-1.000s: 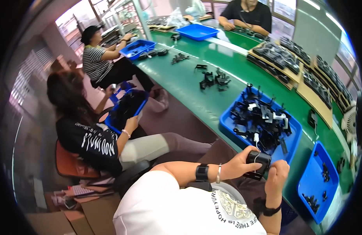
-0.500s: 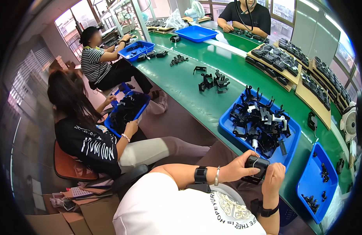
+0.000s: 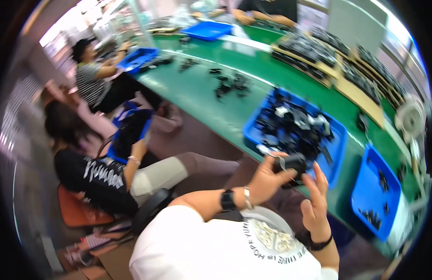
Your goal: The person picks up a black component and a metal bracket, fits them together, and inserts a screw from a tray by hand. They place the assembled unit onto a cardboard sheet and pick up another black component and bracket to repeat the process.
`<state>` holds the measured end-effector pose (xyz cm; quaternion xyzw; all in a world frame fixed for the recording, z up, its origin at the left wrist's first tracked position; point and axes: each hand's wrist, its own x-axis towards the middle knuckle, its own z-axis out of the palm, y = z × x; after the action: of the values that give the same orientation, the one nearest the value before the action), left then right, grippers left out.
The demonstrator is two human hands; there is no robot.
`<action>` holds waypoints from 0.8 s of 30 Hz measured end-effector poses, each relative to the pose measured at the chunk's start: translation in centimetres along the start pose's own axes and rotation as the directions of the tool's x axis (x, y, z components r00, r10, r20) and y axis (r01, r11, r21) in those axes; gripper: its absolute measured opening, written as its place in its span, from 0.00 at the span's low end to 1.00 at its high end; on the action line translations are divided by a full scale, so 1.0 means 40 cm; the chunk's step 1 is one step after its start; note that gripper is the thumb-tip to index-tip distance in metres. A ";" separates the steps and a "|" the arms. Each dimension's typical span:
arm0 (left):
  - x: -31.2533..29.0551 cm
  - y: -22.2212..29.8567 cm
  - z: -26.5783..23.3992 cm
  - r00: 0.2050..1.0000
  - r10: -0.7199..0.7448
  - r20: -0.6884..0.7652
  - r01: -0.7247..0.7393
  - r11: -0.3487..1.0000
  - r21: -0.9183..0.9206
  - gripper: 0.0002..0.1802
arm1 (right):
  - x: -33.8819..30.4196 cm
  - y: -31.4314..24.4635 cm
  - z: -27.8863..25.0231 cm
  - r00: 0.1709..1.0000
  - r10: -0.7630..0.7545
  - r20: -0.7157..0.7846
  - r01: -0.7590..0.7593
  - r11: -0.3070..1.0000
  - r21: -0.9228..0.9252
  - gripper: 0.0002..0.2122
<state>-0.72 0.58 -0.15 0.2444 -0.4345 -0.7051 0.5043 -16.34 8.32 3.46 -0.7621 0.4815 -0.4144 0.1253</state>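
My left hand grips a small black box-shaped device with a white cable looped over it. A white connector sticks out near my left fingertips, over the tray's near rim. Beside the device's right end is my right hand, its fingers stretched out and apart with nothing held in them. Whether a fingertip still touches the device is blurred. Just beyond my hands a blue tray holds a heap of black brackets with a few white parts among them.
A second blue tray with small black parts lies at the right. Loose black brackets lie on the green table. Boards stacked with black devices line the far side. Co-workers sit at the left and across; one holds a blue tray.
My right hand has come off the device and opened its fingers. My left hand keeps the device, now turned. The whole view has shifted and blurred.
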 end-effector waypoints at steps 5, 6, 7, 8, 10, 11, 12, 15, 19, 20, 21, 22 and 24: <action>-0.037 -0.021 0.011 1.000 -0.017 0.007 0.018 0.986 -0.164 0.19 | -0.025 -0.008 0.002 0.959 0.242 -0.147 -0.254 0.965 -0.066 0.24; -0.059 -0.018 0.022 0.997 -0.066 0.035 0.071 0.982 -0.174 0.19 | -0.047 -0.017 0.000 0.986 0.153 -0.072 -0.155 0.988 -0.012 0.25; -0.061 -0.002 0.039 0.999 -0.051 0.018 0.054 0.981 -0.188 0.19 | -0.054 -0.013 -0.009 0.999 0.037 -0.001 -0.037 0.998 0.050 0.26; -0.065 0.005 0.050 0.999 -0.035 -0.006 0.033 0.980 -0.197 0.18 | -0.059 -0.010 -0.017 0.998 0.066 -0.010 -0.065 0.997 0.042 0.26; -0.060 -0.002 0.064 0.996 -0.083 0.031 0.087 0.973 -0.212 0.18 | -0.062 -0.008 -0.033 0.989 0.098 -0.115 -0.102 0.994 -0.031 0.26; -0.056 -0.002 0.067 0.993 -0.104 0.053 0.114 0.968 -0.224 0.18 | -0.063 -0.009 -0.041 0.981 0.105 -0.163 -0.116 0.991 -0.064 0.26; -0.053 -0.002 0.069 0.990 -0.124 0.073 0.138 0.962 -0.235 0.18 | -0.067 -0.010 -0.050 0.980 0.118 -0.163 -0.130 0.990 -0.063 0.26; -0.055 0.000 0.071 0.991 -0.116 0.063 0.127 0.970 -0.208 0.18 | -0.085 -0.008 -0.076 0.993 -0.118 -0.017 0.119 0.990 0.081 0.24; -0.073 -0.023 0.079 0.994 -0.088 0.058 0.099 0.969 -0.227 0.18 | -0.082 0.018 -0.057 0.990 0.120 -0.068 -0.124 0.991 -0.051 0.23; -0.075 -0.028 0.080 0.995 -0.075 0.059 0.087 0.966 -0.243 0.18 | -0.083 0.015 -0.060 0.991 0.120 -0.061 -0.123 0.991 -0.051 0.23; -0.072 -0.029 0.076 0.996 -0.075 0.053 0.086 0.965 -0.248 0.18 | -0.083 0.006 -0.067 0.998 0.036 -0.046 -0.035 0.999 0.015 0.23; -0.066 -0.027 0.069 0.994 -0.089 0.059 0.100 0.970 -0.222 0.18 | -0.081 -0.003 -0.074 0.998 -0.049 -0.037 0.052 0.995 0.083 0.23; -0.057 -0.018 0.057 0.991 -0.118 0.070 0.129 0.978 -0.166 0.18 | -0.076 -0.004 -0.068 0.990 -0.136 -0.028 0.138 0.978 0.153 0.23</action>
<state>-2.02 3.59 0.14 0.2059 -0.3717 -0.7765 0.4653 -18.89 11.49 3.71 -0.7779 0.3952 -0.4647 0.1511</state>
